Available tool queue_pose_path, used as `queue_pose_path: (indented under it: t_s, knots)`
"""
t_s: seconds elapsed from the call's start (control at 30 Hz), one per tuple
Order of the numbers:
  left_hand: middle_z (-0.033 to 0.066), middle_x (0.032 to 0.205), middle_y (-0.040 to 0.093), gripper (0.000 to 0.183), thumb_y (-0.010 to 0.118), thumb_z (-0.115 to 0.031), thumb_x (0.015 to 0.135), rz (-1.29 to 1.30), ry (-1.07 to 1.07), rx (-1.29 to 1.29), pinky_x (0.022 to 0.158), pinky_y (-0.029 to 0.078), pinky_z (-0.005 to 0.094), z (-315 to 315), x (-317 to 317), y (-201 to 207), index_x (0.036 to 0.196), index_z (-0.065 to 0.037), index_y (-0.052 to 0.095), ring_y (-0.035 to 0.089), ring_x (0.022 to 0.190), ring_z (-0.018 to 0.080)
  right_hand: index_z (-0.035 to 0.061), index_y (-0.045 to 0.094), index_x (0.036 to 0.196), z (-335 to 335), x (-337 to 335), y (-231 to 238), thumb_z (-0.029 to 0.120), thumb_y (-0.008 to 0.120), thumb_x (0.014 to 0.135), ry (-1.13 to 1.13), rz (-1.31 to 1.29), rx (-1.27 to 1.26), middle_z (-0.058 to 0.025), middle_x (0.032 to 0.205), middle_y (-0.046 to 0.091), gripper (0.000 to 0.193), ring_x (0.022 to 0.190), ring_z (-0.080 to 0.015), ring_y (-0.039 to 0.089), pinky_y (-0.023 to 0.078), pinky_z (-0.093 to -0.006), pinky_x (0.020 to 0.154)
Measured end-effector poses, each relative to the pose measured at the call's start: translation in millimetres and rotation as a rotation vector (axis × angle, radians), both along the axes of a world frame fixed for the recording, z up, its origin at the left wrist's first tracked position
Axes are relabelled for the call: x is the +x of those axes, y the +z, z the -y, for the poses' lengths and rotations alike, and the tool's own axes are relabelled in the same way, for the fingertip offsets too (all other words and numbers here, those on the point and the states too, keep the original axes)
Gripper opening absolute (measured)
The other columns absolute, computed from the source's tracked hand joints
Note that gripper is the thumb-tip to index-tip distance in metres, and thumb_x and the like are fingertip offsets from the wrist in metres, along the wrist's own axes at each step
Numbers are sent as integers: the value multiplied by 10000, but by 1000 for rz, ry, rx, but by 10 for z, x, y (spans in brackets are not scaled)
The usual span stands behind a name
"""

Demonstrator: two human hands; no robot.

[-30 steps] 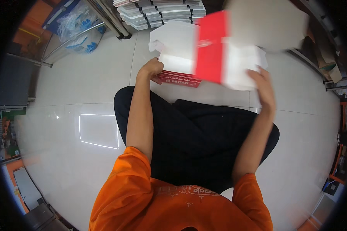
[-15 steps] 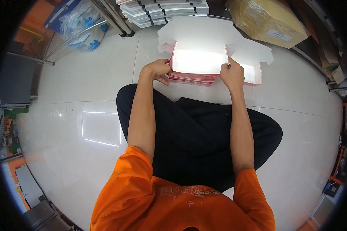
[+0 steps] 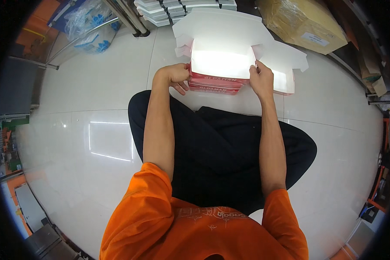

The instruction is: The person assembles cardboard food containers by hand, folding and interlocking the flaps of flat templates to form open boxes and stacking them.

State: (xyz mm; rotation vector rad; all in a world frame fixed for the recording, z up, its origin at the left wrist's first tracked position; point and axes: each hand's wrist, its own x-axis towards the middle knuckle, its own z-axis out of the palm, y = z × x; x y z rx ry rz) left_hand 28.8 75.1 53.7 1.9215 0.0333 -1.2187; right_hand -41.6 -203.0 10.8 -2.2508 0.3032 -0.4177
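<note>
The open box [image 3: 223, 60], white inside and red outside, is in front of the person, toward the far edge of the floor [image 3: 333, 173]. It is over a stack [image 3: 214, 89] of red boxes; whether it rests fully on the stack or is slightly raised cannot be told. Its white lid stands open along its far edge, with small flaps folded at the sides.

The left hand [image 3: 175, 74] is at the box's left wall, by the near left corner. Its upper fingers are curled in against the wall, while the lower ones hang loose and a little apart beside the stack. The thumb is hidden, so whether this hand pinches the wall cannot be told.

The right hand [image 3: 262, 80] is at the near right corner. Its thumb and forefinger are clamped on the right wall, the other fingers folded into the palm.

A second box [image 3: 283, 80], also open and white inside, sits just beyond the right hand, partly covered by it. A taped carton [image 3: 307, 26] and a pile [image 3: 186, 8] of flat pieces lie along the floor's far edge. A clear bag [image 3: 93, 28] is near the far left corner, beside metal legs [image 3: 125, 17].
</note>
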Motion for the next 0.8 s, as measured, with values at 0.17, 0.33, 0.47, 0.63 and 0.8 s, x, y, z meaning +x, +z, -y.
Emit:
queue_pose_path:
  t_s: [0.17, 0.33, 0.47, 0.63, 0.8]
  knots:
    - [208, 1393, 521, 577, 576, -124, 915, 61, -11, 75, 783, 623, 458, -27, 4, 13, 1452, -17, 395, 668, 1048, 345, -68, 673, 1028, -42, 12, -43, 170, 582, 864, 64, -38, 42, -259, 731, 625, 304, 690, -381, 642, 497, -435, 681]
    - [194, 1359, 555, 597, 570, -92, 899, 70, 20, 79, 769, 622, 449, -16, 19, -18, 1465, -33, 387, 680, 1023, 323, -26, 687, 1030, -7, 38, -111, 179, 573, 865, 50, -105, -63, -273, 825, 665, 287, 817, -434, 667, 513, -483, 757]
    - [200, 1318, 584, 609, 545, -55, 886, 63, 77, 82, 763, 619, 447, 1, 27, -39, 1470, -26, 374, 693, 976, 314, -5, 693, 1070, 27, 15, -77, 191, 560, 872, 51, -182, -149, -272, 899, 682, 309, 894, -436, 666, 512, -512, 820]
    - [232, 1269, 595, 645, 534, -34, 870, 34, 122, 45, 757, 621, 439, 10, 52, -17, 1481, -10, 328, 702, 933, 324, 9, 692, 1086, -25, -18, 79, 184, 554, 875, 59, -209, -206, -267, 925, 688, 307, 912, -443, 661, 511, -519, 828]
    - [236, 1177, 626, 590, 527, 4, 850, 143, 196, 90, 750, 624, 433, 119, -30, -39, 1416, 11, 362, 702, 914, 329, 7, 681, 1089, -29, -39, 77, 167, 547, 877, 49, -181, -270, -258, 879, 688, 298, 876, -452, 660, 514, -524, 804]
